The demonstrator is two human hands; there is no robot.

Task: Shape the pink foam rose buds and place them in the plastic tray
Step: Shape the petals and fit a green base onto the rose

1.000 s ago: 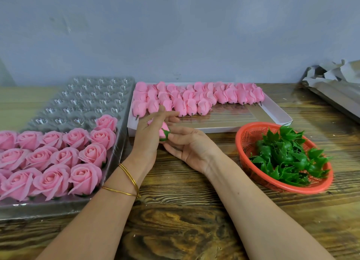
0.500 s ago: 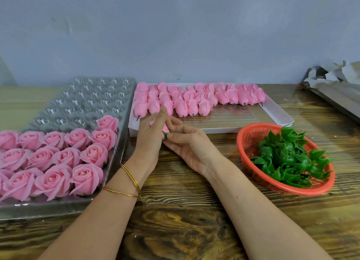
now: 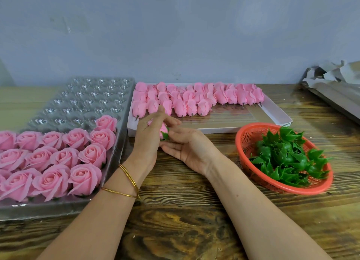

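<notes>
One pink foam rose bud [image 3: 163,130] with green calyx, frame centre | left hand [image 3: 147,140] and right hand [image 3: 191,145] both pinch it, barely shifted since a second ago | shaping continues; clear plastic tray [image 3: 116,158] at left awaits.

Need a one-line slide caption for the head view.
Both hands, left hand and right hand, shape a pink bud beside the plastic tray.

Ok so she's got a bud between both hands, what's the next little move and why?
Probably peel the petals outward. The bud in the left hand and right hand looks closed with its green base on, unlike the opened roses in the plastic tray.
</notes>
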